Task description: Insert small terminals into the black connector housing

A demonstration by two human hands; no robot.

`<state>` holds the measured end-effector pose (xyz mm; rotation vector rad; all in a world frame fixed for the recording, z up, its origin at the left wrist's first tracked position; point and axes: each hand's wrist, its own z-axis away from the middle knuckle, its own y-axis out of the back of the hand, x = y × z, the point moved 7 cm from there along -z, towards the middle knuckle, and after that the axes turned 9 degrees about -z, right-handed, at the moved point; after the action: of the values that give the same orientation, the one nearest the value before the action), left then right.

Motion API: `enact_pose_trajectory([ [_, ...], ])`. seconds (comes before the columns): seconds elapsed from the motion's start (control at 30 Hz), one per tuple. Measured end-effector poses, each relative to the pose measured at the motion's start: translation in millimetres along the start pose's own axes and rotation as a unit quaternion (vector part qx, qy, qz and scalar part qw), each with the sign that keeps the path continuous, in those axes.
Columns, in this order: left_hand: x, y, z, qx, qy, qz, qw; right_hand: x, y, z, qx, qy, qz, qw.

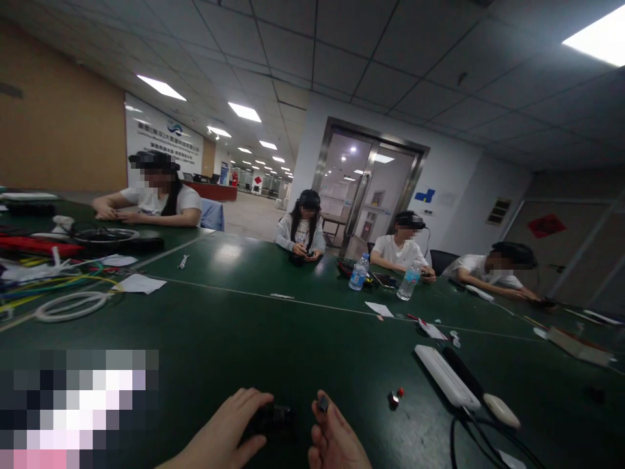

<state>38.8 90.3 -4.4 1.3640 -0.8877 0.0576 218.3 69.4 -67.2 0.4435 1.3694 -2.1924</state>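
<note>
My left hand point(229, 426) is at the bottom middle, its fingers and thumb curved around the near side of a dark, blocky object point(279, 417) on the green table. That object blends into the tabletop, so its kind is unclear. To the right of it, my right hand point(336, 435) pinches a small dark grey piece point(323, 404) between thumb and fingertips, raised a little and apart from the blocky object. Farther right on the table lie a small black block with a shiny face point(393, 400) and a tiny red piece point(401, 391) beside it.
A white power strip point(446, 378) with black cables lies at the right. Two water bottles point(359, 272) and paper scraps are farther back. Cables and a coiled white tube point(73, 306) cover the left side. Several people sit across the table point(219, 326).
</note>
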Motion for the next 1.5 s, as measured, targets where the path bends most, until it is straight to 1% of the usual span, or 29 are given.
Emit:
enact_pose_trajectory([
  [0.2,0.4,1.0,0.6,-0.005,0.005,0.002,1.0,-1.4,-5.7,4.7,0.014,0.004,-0.013,1.0],
  [0.3,4.6,4.0,2.0,-0.009,0.001,-0.003,1.0,-3.2,-11.6,10.9,0.003,0.0,-0.025,1.0],
  [0.47,12.9,8.3,5.8,-0.011,-0.014,-0.006,1.0,-4.7,-14.8,15.5,0.004,0.005,-0.034,0.999],
  [0.83,11.6,8.2,5.7,-0.002,-0.008,-0.012,1.0,-8.1,-24.4,25.1,-0.002,-0.004,-0.037,0.999],
  [1.17,14.8,11.3,6.3,-0.003,-0.003,-0.011,1.0,-8.5,-26.0,29.6,-0.001,0.009,-0.042,0.999],
  [1.3,17.9,11.9,7.6,-0.019,-0.008,-0.002,1.0,-8.9,-24.8,29.9,0.0,0.013,-0.036,0.999],
  [1.5,20.1,15.0,7.4,-0.018,-0.01,0.0,1.0,-8.7,-24.0,29.0,0.005,0.004,-0.033,0.999],
])
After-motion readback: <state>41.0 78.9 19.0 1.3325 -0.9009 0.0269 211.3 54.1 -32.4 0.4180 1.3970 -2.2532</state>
